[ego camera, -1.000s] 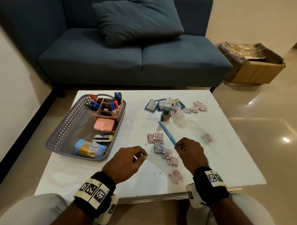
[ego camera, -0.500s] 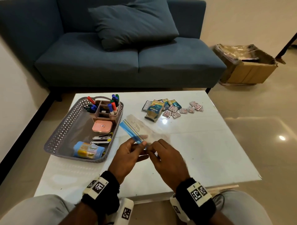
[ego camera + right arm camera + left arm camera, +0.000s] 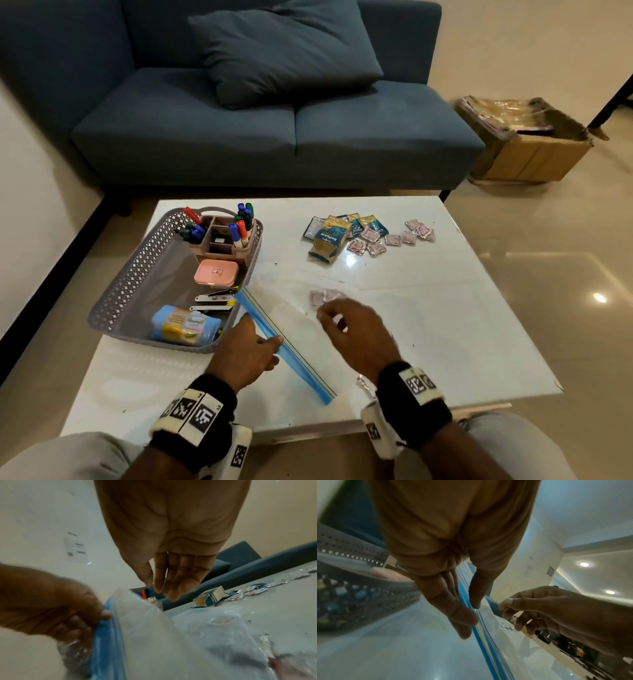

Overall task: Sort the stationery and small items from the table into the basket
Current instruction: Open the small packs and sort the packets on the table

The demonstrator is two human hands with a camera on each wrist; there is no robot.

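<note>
Both hands have parted: left grip (image 3: 247, 349) still pinches the zip bag (image 3: 284, 346), right grip (image 3: 352, 329) now loose, empty.

Left hand (image 3: 245, 353): pinches the blue zip strip of a clear zip bag (image 3: 291, 322) lying on the white surface (image 3: 445, 325).
Right hand (image 3: 356, 334): fingers loosely curled above the bag.
Basket (image 3: 137, 277): holds marker organizer (image 3: 219, 236), pink case (image 3: 215, 272), blue roll (image 3: 185, 325).
Far side: sachets (image 3: 373, 236) and a small carton (image 3: 329, 241).
</note>
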